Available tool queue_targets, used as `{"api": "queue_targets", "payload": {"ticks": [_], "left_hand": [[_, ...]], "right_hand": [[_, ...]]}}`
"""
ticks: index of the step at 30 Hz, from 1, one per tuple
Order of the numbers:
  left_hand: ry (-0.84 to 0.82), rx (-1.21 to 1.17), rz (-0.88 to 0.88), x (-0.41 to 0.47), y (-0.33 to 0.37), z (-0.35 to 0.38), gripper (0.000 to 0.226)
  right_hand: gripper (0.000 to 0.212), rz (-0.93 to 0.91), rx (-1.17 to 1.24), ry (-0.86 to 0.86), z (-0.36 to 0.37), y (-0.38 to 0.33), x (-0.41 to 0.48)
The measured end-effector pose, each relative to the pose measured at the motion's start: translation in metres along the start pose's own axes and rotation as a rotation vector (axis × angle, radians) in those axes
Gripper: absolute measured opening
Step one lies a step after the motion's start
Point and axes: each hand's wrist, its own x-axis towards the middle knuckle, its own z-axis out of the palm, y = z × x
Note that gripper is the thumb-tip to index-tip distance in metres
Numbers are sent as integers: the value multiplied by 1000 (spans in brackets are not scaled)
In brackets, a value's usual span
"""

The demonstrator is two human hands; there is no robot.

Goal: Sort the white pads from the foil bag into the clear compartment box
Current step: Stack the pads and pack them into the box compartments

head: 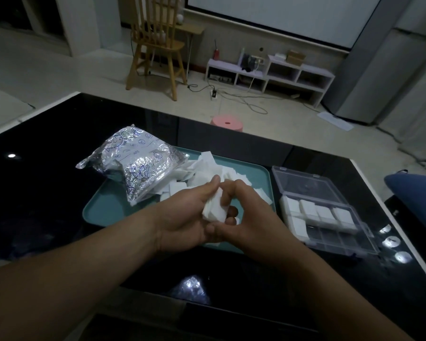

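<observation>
Where the two bare forearms reach in from the lower corners and meet over the near middle of the tray, the left hand (190, 214) and the right hand (252, 217) close together on a small stack of white pads (215, 210). The left hand lies palm-inward with its thumb stretched along the top and its fingers curled beneath the stack. The right hand faces it, knuckles up, with its bent fingers pressed on the stack's right face and its thumb tucked below, touching the left hand. The stack sits tilted between them, held clear of the tray surface. Just behind the hands a heap of loose pads (219, 171) lies on the teal tray (101, 205), spilling from the mouth of the crinkled foil bag (133, 163), which lies on its side over the tray's far left corner with part of it overhanging the rim. Just beside the tray on the right stands the clear compartment box (349, 238), its lid (310, 184) thrown back flat on the far side. Its far row of cells holds white pads (316, 210), as does the left cell of the next row, while the nearest cells show only clear plastic. Tray and box both rest on the glossy black worktop (47, 183).
</observation>
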Motion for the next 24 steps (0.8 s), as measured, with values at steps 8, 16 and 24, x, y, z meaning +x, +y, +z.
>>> {"api": "queue_targets", "payload": {"ticks": [8, 16, 24], "left_hand": [[51, -12, -50, 11, -7, 18, 46], [93, -82, -77, 24, -19, 30, 44], [149, -58, 20, 33, -15, 40, 28]], "right_hand": [[42, 8, -47, -27, -13, 8, -9], [37, 48, -35, 58, -23, 26, -24], [18, 16, -20, 175, -23, 34, -28]]}}
